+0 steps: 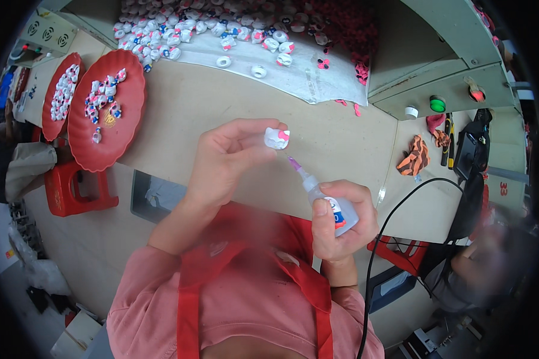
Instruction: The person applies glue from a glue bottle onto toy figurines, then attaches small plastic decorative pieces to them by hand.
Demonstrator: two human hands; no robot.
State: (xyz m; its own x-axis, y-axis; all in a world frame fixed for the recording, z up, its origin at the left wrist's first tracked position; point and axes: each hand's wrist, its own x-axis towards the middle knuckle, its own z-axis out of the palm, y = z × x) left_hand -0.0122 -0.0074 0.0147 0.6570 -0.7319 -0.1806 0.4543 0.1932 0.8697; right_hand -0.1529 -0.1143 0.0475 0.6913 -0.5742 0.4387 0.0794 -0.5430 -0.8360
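From my remote view, I have the small rounded piece (276, 138) near the centre of the frame, raised over the tabletop (185, 102); it is glossy white with a bright pink patch on its right side and small pointed bumps on top. The bottle (344, 218) at centre right is soft, translucent plastic with a rounded body, a pale narrow neck and a slim purple nozzle (294, 163). Beyond them I see a dense heap of similar white, pink and blue pieces (179, 33) across the top of the frame, partly on a creased white sheet (317, 87), and a scalloped red plate (132, 128) at upper left carrying more. A blue, white and red label sits on the bottle (half hidden by the grip, so I make out only its colours), and red printed marks show on a pale panel (503, 200) at the right edge. Of the hands, the left (218, 161) is bent at the wrist, pinching the piece between thumb and fingertips; the right (365, 224) wraps the bottle, thumb against its near side, angling the nozzle up and left to just below the piece. Whether the two touch, I cannot tell.
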